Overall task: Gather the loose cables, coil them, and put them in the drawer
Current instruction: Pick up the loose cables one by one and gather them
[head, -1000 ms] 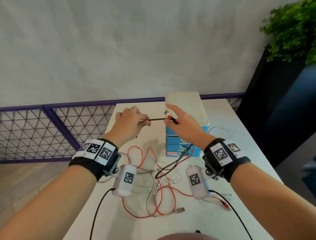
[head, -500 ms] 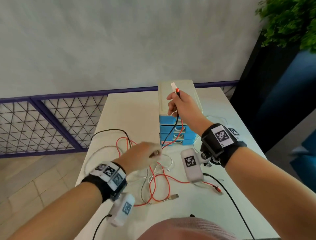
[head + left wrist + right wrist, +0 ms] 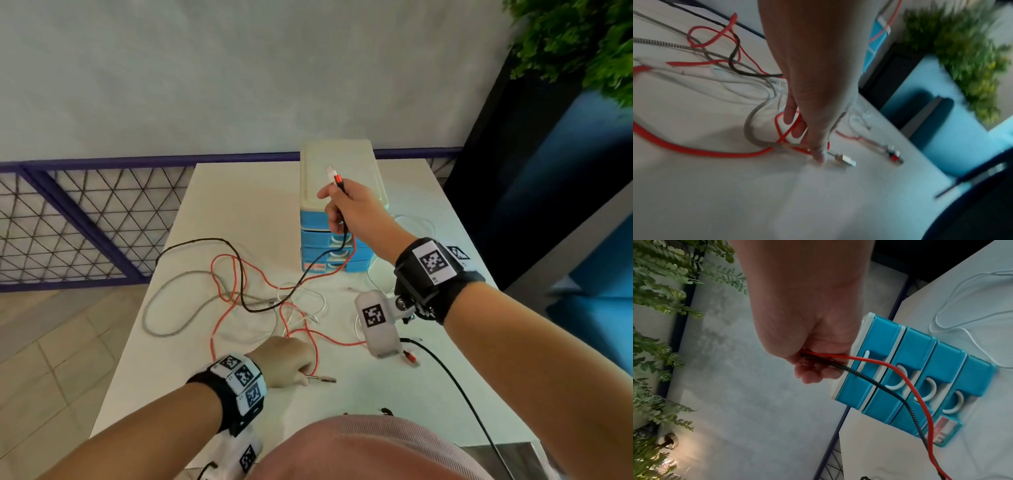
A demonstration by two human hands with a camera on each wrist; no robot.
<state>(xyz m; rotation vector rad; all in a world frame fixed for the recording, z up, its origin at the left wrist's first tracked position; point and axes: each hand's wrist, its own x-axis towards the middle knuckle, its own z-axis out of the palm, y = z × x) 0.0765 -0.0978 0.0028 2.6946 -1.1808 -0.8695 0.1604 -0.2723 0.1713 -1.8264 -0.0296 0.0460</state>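
Holding black cable (image 3: 239, 274) (raised plug end), right hand (image 3: 356, 212).

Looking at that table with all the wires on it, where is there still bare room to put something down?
The far left of the table, between the drawer unit and the back edge, is bare. So is the near strip in front of the left hand. The middle is crowded with tangled cables, and a white cable loops right of the drawers.
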